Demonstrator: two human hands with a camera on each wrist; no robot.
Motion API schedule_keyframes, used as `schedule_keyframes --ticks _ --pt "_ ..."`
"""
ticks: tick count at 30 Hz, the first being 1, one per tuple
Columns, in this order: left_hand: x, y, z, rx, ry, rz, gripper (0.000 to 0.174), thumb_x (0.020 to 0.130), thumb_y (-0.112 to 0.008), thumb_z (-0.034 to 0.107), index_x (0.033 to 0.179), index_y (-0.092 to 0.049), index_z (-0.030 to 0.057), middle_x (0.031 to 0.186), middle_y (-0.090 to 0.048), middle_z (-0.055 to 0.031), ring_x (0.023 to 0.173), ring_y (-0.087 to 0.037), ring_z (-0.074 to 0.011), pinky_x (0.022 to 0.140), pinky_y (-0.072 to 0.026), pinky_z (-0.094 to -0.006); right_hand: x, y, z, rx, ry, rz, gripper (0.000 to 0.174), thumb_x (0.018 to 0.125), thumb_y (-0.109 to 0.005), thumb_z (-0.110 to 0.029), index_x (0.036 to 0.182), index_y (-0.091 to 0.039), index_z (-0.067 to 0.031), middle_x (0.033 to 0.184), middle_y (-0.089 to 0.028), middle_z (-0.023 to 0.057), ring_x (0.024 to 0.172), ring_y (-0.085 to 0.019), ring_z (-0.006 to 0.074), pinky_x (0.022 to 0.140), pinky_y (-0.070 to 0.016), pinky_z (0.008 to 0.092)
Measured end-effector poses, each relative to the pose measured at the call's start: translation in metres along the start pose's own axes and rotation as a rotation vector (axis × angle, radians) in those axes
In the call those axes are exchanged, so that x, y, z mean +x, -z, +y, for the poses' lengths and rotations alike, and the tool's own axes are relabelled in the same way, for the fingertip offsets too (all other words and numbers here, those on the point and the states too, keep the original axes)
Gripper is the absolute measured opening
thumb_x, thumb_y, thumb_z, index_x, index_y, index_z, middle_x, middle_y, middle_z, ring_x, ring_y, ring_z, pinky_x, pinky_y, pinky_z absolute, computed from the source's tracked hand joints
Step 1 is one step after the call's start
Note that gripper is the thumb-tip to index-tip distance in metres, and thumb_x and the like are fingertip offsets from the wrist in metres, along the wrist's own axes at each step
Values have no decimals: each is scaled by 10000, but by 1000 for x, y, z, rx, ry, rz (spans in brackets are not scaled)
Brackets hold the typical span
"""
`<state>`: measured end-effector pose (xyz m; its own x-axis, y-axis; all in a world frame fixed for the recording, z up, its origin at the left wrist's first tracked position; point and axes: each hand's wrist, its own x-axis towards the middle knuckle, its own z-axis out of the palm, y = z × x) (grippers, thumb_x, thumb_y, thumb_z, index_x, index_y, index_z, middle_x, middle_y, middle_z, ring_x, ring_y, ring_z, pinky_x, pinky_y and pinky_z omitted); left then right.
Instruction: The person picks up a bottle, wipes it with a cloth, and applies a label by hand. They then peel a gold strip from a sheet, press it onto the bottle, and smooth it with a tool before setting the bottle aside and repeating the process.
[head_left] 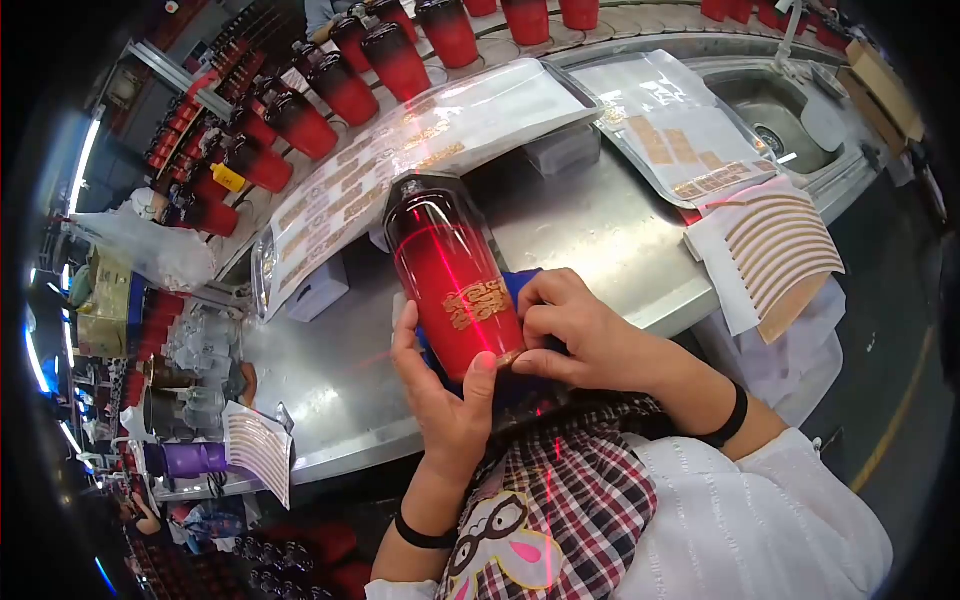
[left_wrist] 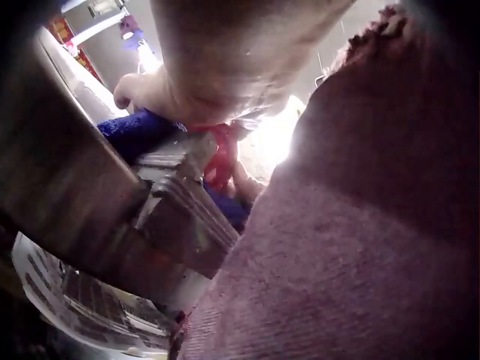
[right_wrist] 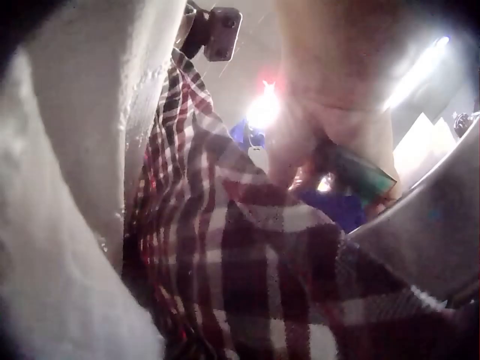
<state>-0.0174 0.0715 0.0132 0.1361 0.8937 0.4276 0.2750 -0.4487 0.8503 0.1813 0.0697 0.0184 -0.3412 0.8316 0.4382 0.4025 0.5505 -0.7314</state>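
Note:
A glossy red bottle [head_left: 440, 262], darkening to black at its shoulder, lies tilted with its neck away from me and a gold patterned decal [head_left: 475, 303] on its upper side. My left hand [head_left: 446, 408] holds the lower left side, fingers along the glass and thumb near the base. My right hand [head_left: 592, 335] has curled fingers against the lower right side, its thumb at the bottom edge, where a bit of gold trim [head_left: 507, 358] shows. Blue cloth [head_left: 523, 281] lies under the bottle. Both wrist views show mostly forearm and clothing; the grips are largely hidden there.
Behind the bottle, a long tray [head_left: 345, 185] carries rows of gold decals. A second decal tray [head_left: 668, 120] lies near the sink [head_left: 765, 112]. Sheets of curved gold strips [head_left: 785, 250] hang over the steel table's [head_left: 600, 225] right edge. Red-black bottles [head_left: 345, 88] line the conveyor.

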Motion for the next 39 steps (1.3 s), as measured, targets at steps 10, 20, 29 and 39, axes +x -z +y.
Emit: schedule_keyframes --ticks 10,20,29,39 --pt "0 -2 2 34 9 3 769 878 -675 284 1421 -257 -64 1421 -350 -229 1309 -375 -310 1107 -280 -414 0 0 0 -7 1 0 309 787 -766 -253 741 -540 -47 956 -514 127 993 -470 331 893 -400 420" --pt "0 -5 5 114 19 11 784 848 -690 243 1417 -256 -76 1440 -327 -251 1323 -368 -341 1115 -276 -422 0 -1 1 -16 3 7 311 789 -765 -262 736 -543 -51 962 -521 127 988 -472 331 891 -404 419" --pt "-47 17 -14 431 -350 78 460 956 -550 275 1315 -463 1 1391 -464 -246 1304 -396 -409 1100 -229 -560 0 -1 2 -20 11 3 311 800 -755 -281 753 -552 -50 966 -521 129 990 -471 335 894 -403 424" --pt "-35 -7 10 872 -611 -109 329 853 -654 123 1166 -553 146 1230 -556 -175 1280 -389 -356 1087 -233 -572 -3 -4 7 -58 13 18 291 798 -758 -269 775 -570 -49 967 -516 132 1000 -467 339 899 -406 417"
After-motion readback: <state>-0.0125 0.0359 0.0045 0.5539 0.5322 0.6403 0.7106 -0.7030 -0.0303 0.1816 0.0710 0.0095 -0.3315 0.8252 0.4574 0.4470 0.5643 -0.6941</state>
